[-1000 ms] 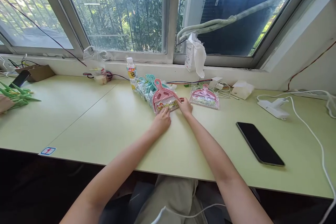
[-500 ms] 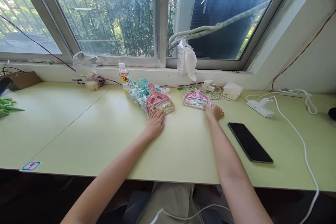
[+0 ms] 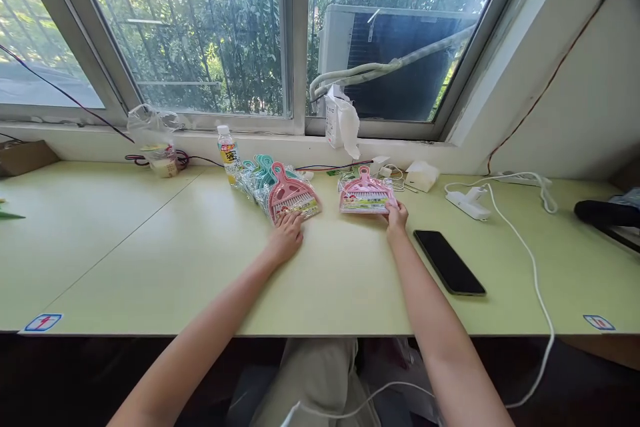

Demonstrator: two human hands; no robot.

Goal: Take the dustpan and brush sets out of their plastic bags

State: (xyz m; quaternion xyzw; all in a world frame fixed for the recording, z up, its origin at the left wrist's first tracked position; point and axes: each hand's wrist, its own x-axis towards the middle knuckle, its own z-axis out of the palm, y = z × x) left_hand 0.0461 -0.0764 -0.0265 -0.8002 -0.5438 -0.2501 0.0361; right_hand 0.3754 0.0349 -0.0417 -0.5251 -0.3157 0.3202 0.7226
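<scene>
My right hand [image 3: 397, 217] pinches the lower right corner of a pink dustpan and brush set [image 3: 365, 193] in clear wrapping; its front edge looks slightly raised off the table. To the left, my left hand [image 3: 289, 230] lies with fingers stretched over the lower edge of another wrapped pink dustpan and brush set [image 3: 295, 197]. That one rests on the front of a pile of wrapped sets, where green dustpans [image 3: 263, 167] show behind it. Part of the pile is hidden under the pink set and shiny film.
A drink bottle [image 3: 229, 153] stands behind the pile, and a bagged cup [image 3: 164, 159] is further left. Right of my right arm lies a black phone [image 3: 449, 261]. A power strip [image 3: 469, 204] with a white cable is beyond it. Tissues [image 3: 341, 121] hang at the window sill.
My right hand has taken hold of the right pink set's corner and tilted it up a little. My left hand stays on the pile. The camera view has turned slightly right.
</scene>
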